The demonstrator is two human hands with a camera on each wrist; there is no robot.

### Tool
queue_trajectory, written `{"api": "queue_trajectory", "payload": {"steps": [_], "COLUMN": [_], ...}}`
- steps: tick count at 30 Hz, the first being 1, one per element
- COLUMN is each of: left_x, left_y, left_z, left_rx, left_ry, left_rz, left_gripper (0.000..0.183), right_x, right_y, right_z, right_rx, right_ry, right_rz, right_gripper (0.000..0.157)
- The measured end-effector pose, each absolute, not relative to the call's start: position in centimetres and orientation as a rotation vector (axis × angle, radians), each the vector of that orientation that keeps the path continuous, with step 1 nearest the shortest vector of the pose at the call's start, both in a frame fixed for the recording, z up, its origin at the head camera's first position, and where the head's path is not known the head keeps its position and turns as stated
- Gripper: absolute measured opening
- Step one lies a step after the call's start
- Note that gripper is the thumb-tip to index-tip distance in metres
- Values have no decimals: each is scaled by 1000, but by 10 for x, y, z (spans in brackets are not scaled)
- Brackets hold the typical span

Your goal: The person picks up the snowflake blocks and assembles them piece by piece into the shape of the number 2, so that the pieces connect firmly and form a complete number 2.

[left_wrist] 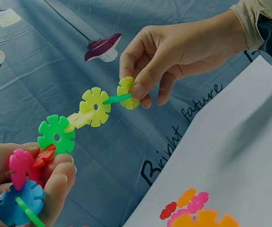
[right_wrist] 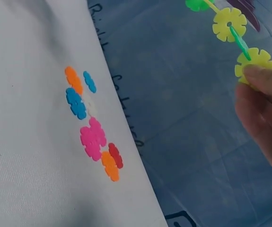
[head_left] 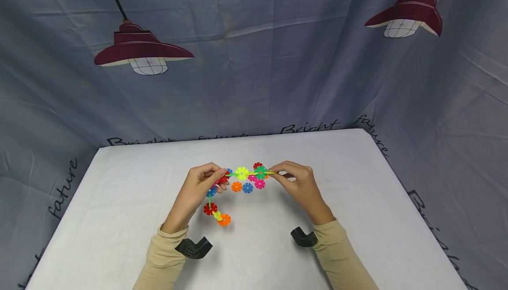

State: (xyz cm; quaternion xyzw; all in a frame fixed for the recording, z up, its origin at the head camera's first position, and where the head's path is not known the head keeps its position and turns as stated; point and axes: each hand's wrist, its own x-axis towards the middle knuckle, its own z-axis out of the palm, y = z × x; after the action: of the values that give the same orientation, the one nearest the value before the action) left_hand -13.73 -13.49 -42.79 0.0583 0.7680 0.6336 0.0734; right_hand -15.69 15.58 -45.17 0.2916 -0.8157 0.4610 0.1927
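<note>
A chain of interlocking plastic snowflake discs point(left_wrist: 95, 108) stretches between both hands above the table. My left hand point(head_left: 197, 187) grips it around a red disc point(left_wrist: 44, 156), beside a pink disc point(left_wrist: 21, 166) and a green one point(left_wrist: 56, 135). From this hand the chain's other end hangs down, past a blue disc point(left_wrist: 20, 203) to an orange disc point(head_left: 224, 220). At the right end, my right hand point(head_left: 300, 184) pinches a yellow disc point(right_wrist: 253, 61) between thumb and fingers. A green disc point(right_wrist: 240, 43) seen edge-on joins that one to another yellow disc point(right_wrist: 229, 24).
Several loose discs lie on the white table point(head_left: 254, 254) behind the chain, among them orange point(head_left: 237, 187), blue point(head_left: 248, 187) and pink point(head_left: 259, 184). A grey printed curtain point(head_left: 238, 96) hangs along the table's back and sides. Each sleeve carries a black wrist mount point(head_left: 194, 248).
</note>
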Motion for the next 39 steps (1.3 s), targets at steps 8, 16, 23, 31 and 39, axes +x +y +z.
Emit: {"api": "queue_trajectory", "payload": {"steps": [8, 16, 23, 31, 39], "left_x": [-137, -138, -138, -138, -138], "left_y": [-136, -140, -140, -139, -140], "left_z": [-427, -427, -427, -426, -425], "left_rx": [192, 166, 161, 146, 152], "left_ry": [2310, 2331, 2320, 2322, 2314], "left_rz": [1922, 1934, 1948, 1947, 1954], "left_gripper": [30, 32, 32, 32, 31], "right_x": [-159, -167, -180, -187, -186], "right_y": [155, 148, 140, 125, 126], "right_z": [-458, -475, -508, -517, -519], "right_rx": [782, 662, 539, 406, 385], "right_ry": [-2264, -2471, -2839, -2995, -2960], "right_rz": [1301, 1372, 1232, 1149, 1290], "right_gripper": [26, 36, 25, 19, 23]}}
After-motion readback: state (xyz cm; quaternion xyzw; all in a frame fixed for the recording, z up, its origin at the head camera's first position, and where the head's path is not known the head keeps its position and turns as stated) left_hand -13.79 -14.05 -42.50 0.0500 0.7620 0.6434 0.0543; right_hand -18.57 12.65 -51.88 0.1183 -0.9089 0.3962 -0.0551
